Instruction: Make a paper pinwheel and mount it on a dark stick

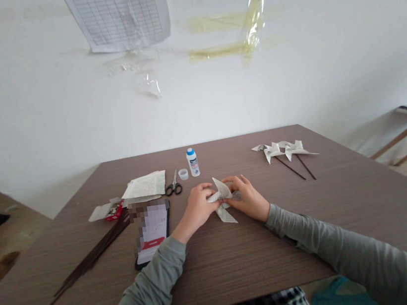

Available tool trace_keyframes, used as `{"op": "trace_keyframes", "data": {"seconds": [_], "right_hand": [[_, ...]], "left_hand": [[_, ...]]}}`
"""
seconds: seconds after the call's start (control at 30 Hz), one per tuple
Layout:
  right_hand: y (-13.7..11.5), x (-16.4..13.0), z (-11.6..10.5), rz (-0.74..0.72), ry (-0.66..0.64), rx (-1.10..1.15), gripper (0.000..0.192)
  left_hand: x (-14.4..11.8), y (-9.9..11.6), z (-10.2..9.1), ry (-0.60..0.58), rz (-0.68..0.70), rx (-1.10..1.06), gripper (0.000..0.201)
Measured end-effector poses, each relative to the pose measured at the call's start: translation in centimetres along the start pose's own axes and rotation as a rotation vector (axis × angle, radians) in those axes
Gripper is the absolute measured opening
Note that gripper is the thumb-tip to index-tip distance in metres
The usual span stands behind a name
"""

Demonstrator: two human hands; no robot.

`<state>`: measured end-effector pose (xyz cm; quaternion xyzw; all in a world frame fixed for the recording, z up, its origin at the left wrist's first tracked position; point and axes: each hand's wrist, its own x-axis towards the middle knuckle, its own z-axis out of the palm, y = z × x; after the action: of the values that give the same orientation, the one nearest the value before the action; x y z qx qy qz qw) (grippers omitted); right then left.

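Between my hands, above the brown table [262,259], is a paper pinwheel [222,190] folded from printed paper, its blades pointing up and down. My left hand [198,204] grips its left side, thumb pressed toward the centre. From the right, my right hand [249,197] pinches it near the middle, with some fingers raised. The fingers partly cover the pinwheel's centre. Just beyond my hands stands a white glue bottle [193,164] with a blue cap. Beside it are a small clear plastic cup [183,174] and black-handled scissors [174,185].
Two pinwheels on sticks [282,151] lie at the back right. On the left are a stack of paper sheets [144,187], an open red box [113,212] of small pieces, dark thin sticks [93,254] and a phone [153,234]. A white wall [220,105] borders the table's far edge.
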<state>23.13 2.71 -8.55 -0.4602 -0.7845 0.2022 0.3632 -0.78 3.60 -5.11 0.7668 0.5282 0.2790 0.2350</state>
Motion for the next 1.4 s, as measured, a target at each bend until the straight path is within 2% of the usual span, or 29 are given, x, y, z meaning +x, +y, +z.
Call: {"op": "trace_keyframes", "data": {"seconds": [0.23, 0.4, 0.5, 1.4], "right_hand": [[0.4, 0.2, 0.2, 0.011, -0.008, 0.003, 0.049], [0.1, 0.2, 0.1, 0.007, -0.067, -0.02, 0.016], [-0.1, 0.2, -0.1, 0.014, -0.094, -0.021, 0.005], [-0.9, 0.3, -0.1, 0.062, -0.084, 0.023, 0.004]], "left_hand": [[-0.3, 0.6, -0.1, 0.031, -0.039, 0.093, 0.013], [-0.3, 0.5, 0.1, 0.041, -0.021, 0.085, 0.012], [-0.2, 0.3, 0.3, 0.047, -0.006, 0.091, 0.013], [-0.5, 0.5, 0.0, -0.014, -0.017, 0.06, 0.007]]}}
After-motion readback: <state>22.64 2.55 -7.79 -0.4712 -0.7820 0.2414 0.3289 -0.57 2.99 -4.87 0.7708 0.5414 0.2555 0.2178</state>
